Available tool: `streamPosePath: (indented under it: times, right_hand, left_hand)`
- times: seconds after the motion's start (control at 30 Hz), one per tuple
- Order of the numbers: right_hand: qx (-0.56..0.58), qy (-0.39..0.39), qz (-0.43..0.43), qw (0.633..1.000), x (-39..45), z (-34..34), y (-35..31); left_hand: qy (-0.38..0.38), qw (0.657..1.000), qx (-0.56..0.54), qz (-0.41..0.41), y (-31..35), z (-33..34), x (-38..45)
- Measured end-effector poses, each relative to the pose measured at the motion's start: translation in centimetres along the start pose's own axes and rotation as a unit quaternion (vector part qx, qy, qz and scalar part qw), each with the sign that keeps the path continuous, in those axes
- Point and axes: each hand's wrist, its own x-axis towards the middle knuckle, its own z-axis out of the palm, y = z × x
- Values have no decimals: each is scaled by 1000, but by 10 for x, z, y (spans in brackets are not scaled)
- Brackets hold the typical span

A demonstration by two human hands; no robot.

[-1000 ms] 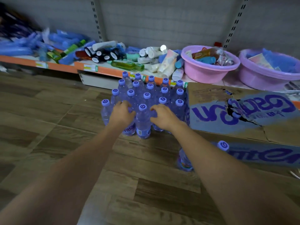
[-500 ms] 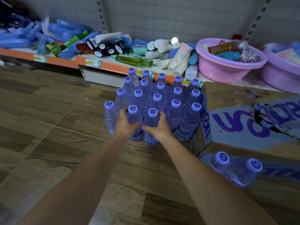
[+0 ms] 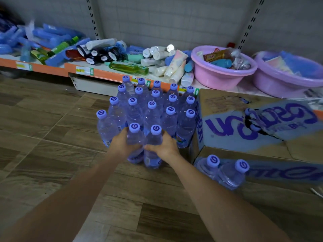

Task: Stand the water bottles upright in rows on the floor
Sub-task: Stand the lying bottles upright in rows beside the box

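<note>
Two clear plastic water bottles with purple caps (image 3: pixel 145 142) stand upright, side by side at the block's near edge, left hand (image 3: pixel 122 145) grasping one, right hand (image 3: pixel 166 147) the other, equally near.

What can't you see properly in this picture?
Head view only:
- Labels on the two front bottles: covered by the left hand and right hand.
- Right basin: cut off by the edge.
- Shelf tags: too small to read.
- Box inside: hidden.

Two pink basins (image 3: pixel 222 76) (full) sit beside scattered toiletries (image 3: pixel 164 63).
</note>
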Motion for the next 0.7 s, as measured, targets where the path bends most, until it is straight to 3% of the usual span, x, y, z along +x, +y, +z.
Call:
streamPosePath:
  times: [0.13,0.43,0.53,0.7]
  right_hand:
    - [-52,-41,-53,996,-23,-49,-18]
    - [58,5,-151,987,-112,-212,-58]
    - [49,31,-145,988,-150,-274,-35]
    - [42,102,-96,989,-205,-344,44]
  left_hand:
    - [-18,999,47,1,33,-20,-11]
    - [-106,968,-19,225,182,-41,-63]
    - [-152,950,-49,270,225,-19,-86]
    - [-259,923,-75,275,268,73,-114]
